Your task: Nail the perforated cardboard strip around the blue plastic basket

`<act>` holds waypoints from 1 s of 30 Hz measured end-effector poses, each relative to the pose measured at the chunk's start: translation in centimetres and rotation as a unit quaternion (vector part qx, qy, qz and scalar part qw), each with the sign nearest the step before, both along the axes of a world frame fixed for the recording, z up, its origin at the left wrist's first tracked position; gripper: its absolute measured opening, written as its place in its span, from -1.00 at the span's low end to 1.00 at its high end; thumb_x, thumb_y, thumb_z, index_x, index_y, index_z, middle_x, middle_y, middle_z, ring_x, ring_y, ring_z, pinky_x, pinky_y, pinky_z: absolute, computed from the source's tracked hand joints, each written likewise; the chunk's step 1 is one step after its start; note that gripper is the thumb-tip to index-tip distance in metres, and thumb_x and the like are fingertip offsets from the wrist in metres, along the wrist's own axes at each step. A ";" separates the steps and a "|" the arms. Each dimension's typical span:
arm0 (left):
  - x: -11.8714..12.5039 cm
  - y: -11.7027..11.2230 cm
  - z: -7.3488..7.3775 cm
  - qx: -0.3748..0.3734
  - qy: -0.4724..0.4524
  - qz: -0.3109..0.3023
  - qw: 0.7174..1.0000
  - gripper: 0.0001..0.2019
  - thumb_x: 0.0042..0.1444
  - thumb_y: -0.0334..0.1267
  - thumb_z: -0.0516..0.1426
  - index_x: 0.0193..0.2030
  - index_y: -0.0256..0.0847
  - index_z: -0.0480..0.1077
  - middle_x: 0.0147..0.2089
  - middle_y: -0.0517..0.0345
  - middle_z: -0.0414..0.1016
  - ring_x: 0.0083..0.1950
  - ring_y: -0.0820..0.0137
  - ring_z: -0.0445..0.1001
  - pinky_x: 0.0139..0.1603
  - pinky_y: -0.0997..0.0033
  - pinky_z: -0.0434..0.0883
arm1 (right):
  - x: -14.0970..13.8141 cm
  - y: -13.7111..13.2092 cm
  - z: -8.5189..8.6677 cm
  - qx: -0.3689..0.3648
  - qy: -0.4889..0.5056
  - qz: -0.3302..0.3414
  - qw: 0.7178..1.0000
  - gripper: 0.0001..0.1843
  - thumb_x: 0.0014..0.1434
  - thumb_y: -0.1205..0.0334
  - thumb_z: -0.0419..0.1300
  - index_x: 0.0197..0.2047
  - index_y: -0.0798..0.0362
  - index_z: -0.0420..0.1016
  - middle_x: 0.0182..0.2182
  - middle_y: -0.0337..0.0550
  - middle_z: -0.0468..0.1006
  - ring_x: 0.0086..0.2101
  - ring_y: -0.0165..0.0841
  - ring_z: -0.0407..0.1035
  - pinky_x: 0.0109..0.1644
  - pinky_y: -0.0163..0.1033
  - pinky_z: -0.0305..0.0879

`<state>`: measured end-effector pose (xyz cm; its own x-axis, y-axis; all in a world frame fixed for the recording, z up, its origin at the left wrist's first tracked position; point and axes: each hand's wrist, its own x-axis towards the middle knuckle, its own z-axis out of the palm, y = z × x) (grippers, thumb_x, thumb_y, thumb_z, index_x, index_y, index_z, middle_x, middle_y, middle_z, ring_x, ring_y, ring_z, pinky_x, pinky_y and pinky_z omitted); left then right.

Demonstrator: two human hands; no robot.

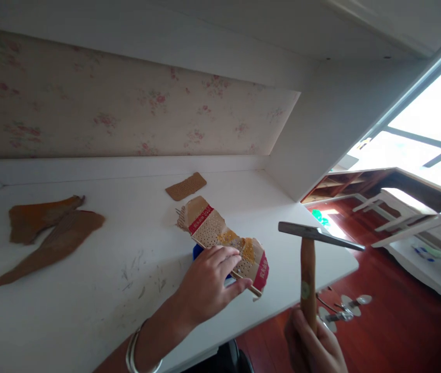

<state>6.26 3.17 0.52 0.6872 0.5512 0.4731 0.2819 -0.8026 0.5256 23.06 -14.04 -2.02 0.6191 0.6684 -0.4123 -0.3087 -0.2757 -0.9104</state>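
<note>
1. The cardboard piece lies slantwise on the white desk, over a blue object that shows only partly beneath it.
2. It is tan and irregular, with torn, wavy edges and a ragged, spiky far-left end.
3. Many small round holes cover its middle, some in rows; a red printed band with pale lettering crosses it near each end.
4. Yellow-orange stains spread over the part toward the right, and a pale, narrow strip runs along its near edge.
5. The left hand lies on the cardboard, fingers bent over it and thumb reaching along the near edge; whether they pinch anything cannot be told.
6. The right hand's fingers are wrapped around the wooden handle of a hammer, upright, its grey metal head raised apart from the cardboard.
7. Just behind lies a smaller brown perforated scrap, rounded at the corners.
</note>
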 end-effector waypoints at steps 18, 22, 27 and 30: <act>-4.8 0.4 -0.9 -0.179 0.109 0.270 0.940 -0.87 0.15 -0.42 -0.02 -0.27 -0.07 0.14 -0.55 0.32 0.33 -0.49 0.33 0.49 -0.45 0.46 0.17 | 4.4 8.8 -1.4 0.016 -0.038 0.095 0.995 -0.52 0.15 -0.20 0.23 -0.49 0.04 0.28 -0.79 -0.49 0.12 -0.77 -0.57 -0.02 -0.73 -0.44 -0.08; -7.1 0.7 -1.1 -0.168 0.076 0.280 0.942 -0.90 0.19 -0.37 -0.05 -0.31 -0.07 0.13 -0.57 0.35 0.28 -0.54 0.40 0.41 -0.44 0.50 0.22 | 4.8 9.5 -1.8 -0.032 -0.129 0.136 0.982 -0.52 0.16 -0.24 0.17 -0.47 -0.01 0.24 -0.76 -0.48 0.15 -0.76 -0.53 0.01 -0.73 -0.41 -0.07; -11.8 1.0 -1.9 -0.159 0.019 0.275 0.948 -0.92 0.23 -0.24 -0.03 -0.30 -0.08 0.18 -0.54 0.37 0.27 -0.56 0.46 0.33 -0.44 0.54 0.28 | 5.7 10.7 -2.8 -0.087 -0.336 0.195 0.917 -0.61 0.18 -0.20 0.13 -0.36 -0.03 0.38 -0.70 -0.41 0.24 -0.67 -0.40 0.17 -0.61 -0.33 0.03; -14.4 1.9 -2.0 -0.174 0.023 0.315 0.933 -0.90 0.22 -0.18 -0.01 -0.31 -0.08 0.18 -0.55 0.38 0.28 -0.58 0.46 0.32 -0.47 0.54 0.29 | 6.0 11.4 -3.2 -0.107 -0.438 0.212 0.867 -0.68 0.15 -0.14 0.14 -0.36 -0.06 0.42 -0.68 -0.34 0.34 -0.61 -0.32 0.25 -0.50 -0.27 0.07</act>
